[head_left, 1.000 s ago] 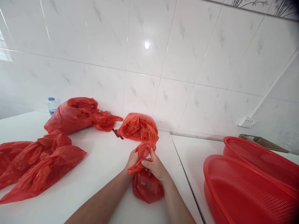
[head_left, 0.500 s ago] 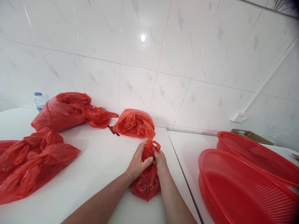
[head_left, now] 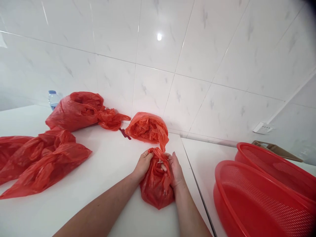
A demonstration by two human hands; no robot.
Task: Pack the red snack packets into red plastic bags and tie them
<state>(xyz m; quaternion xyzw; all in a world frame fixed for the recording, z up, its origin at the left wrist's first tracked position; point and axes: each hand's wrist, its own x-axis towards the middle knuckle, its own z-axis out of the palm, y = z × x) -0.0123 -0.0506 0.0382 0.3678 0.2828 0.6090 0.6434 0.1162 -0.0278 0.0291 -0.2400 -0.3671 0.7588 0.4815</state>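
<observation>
A small red plastic bag (head_left: 157,189) rests on the white table in front of me, its lower part bulging with contents I cannot make out. My left hand (head_left: 143,165) pinches the bag's upper edge on the left. On the other side, my right hand (head_left: 175,169) grips the rim, with some fingers inside the mouth and the thumb pointing up. Between the hands the mouth is spread apart. Just behind lies a bundle of red plastic bags (head_left: 147,127), one end trailing toward the bag I hold.
Red plastic bags (head_left: 41,158) lie at left, with a larger red bundle (head_left: 74,112) behind them. A water bottle (head_left: 53,99) stands by the wall. Dark red strips (head_left: 124,133) lie near the middle. Two red mesh baskets (head_left: 219,164) and a cardboard box (head_left: 278,150) are at right.
The bag's top, earlier gathered and bunched between my hands, is now pulled apart. My hands have moved slightly away from each other. The view has shifted a little to the left.
</observation>
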